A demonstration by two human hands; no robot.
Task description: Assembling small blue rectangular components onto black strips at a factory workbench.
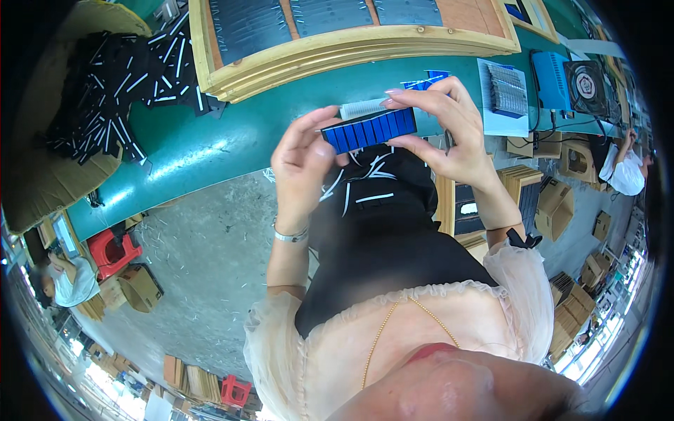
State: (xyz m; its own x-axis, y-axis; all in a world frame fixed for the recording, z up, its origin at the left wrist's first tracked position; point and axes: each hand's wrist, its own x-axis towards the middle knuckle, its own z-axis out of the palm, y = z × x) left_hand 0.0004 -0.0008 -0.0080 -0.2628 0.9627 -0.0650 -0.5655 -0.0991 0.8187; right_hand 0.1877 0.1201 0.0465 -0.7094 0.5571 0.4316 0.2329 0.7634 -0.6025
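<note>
Between my two hands is a small rectangular panel (370,131) of blue segments split by dark lines, which looks like a small solar panel. My left hand (305,156) pinches its left end between thumb and fingers. At the other end, my right hand (449,125) grips the panel with the thumb below and fingers above. A pale, ribbed strip (362,109) shows just behind the panel's upper edge; whether it is held too, I cannot tell. Beyond my right fingers, more blue segmented pieces (426,81) lie on the green table (232,130).
A wooden frame (351,43) with dark sheets spans the table's far side. On the left, a heap of black pieces with white strips (105,88) fills a cardboard box (53,175). A grey stack (507,91), a blue device (551,78) and a fan (587,87) stand right.
</note>
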